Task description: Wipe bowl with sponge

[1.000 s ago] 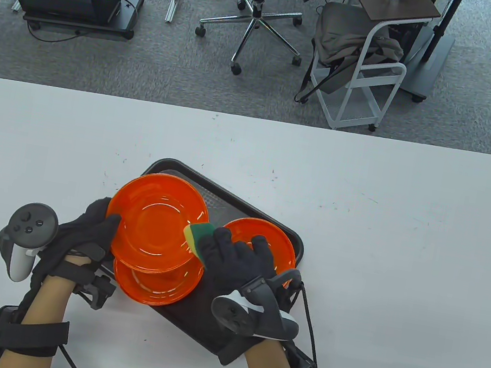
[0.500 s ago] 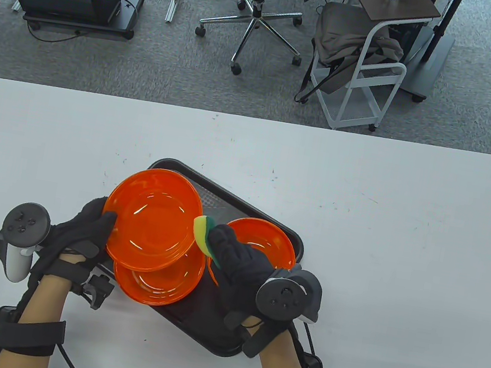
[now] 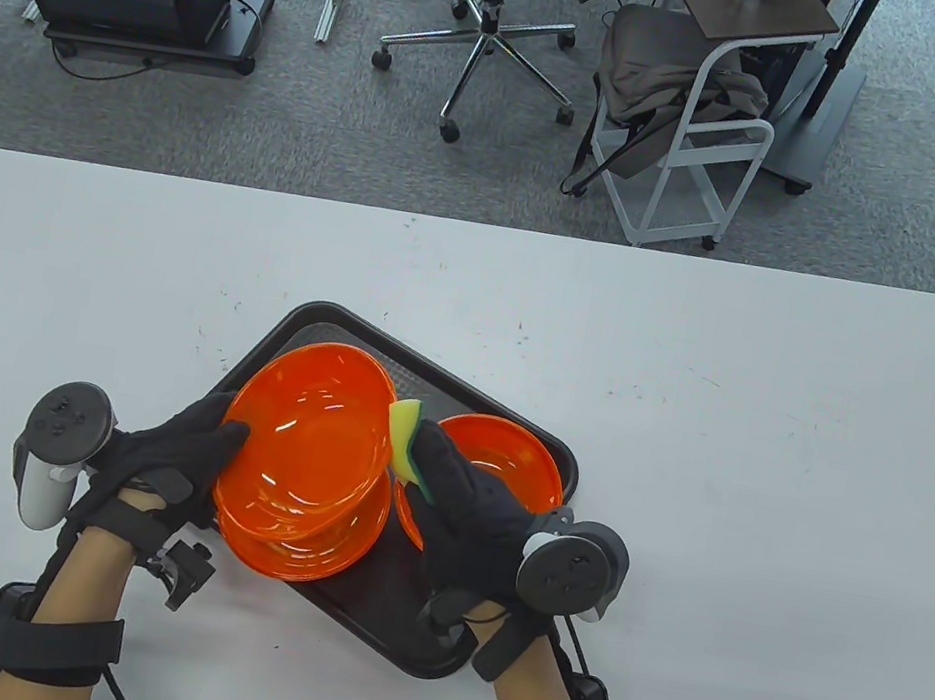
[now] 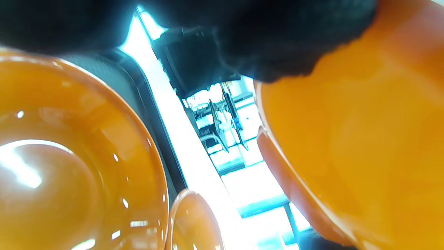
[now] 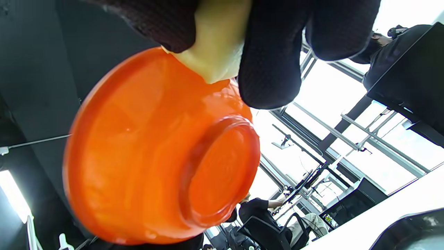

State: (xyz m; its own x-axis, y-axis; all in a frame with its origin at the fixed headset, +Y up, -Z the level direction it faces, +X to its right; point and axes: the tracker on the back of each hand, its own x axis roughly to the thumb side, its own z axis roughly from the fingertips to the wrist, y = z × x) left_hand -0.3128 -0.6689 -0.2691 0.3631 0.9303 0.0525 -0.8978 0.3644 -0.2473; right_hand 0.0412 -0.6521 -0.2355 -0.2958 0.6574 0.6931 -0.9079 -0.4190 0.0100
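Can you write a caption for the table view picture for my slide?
Left hand holds up an orange bowl while right hand wipes its rim with a sponge.

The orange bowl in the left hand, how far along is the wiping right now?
Done: the left hand holds the lifted bowl tilted above the tray, and the right hand grips the sponge. In hand: the sponge presses on the bowl's right rim and outer wall. Left: the two bowls lying on the tray, one below the lifted bowl and one to its right; cleanliness cannot be judged.

You have three orange bowls [image 3: 309, 431] [image 3: 310, 543] [image 3: 502, 463], one sponge [image 3: 406, 440] and one black tray [image 3: 421, 629] before you.
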